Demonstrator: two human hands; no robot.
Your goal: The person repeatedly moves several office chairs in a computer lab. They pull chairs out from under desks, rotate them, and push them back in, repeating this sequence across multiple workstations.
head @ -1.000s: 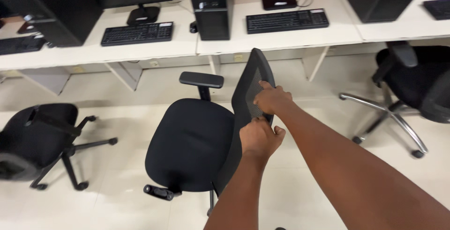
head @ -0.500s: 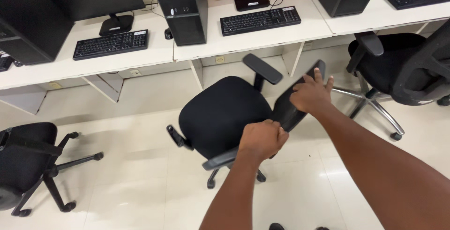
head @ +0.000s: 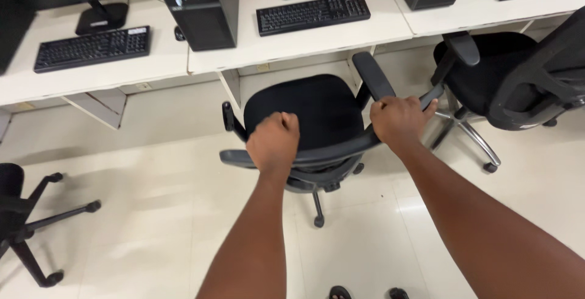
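Firmly, both hands [head: 274, 140] [head: 399, 119] grip the chair's backrest [head: 329, 151].

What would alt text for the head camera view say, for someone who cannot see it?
Seen from above, a person's left hand and right hand grip the top edge of a black office chair facing a white desk. Two keyboards, a computer tower and another black chair to the right surround it.

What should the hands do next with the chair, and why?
Probably push the chair straight ahead a little. Both hands, left and right, grip the top of its backrest, the seat faces the gap under the desk, and bare floor lies between them, so a small push would tuck it in.
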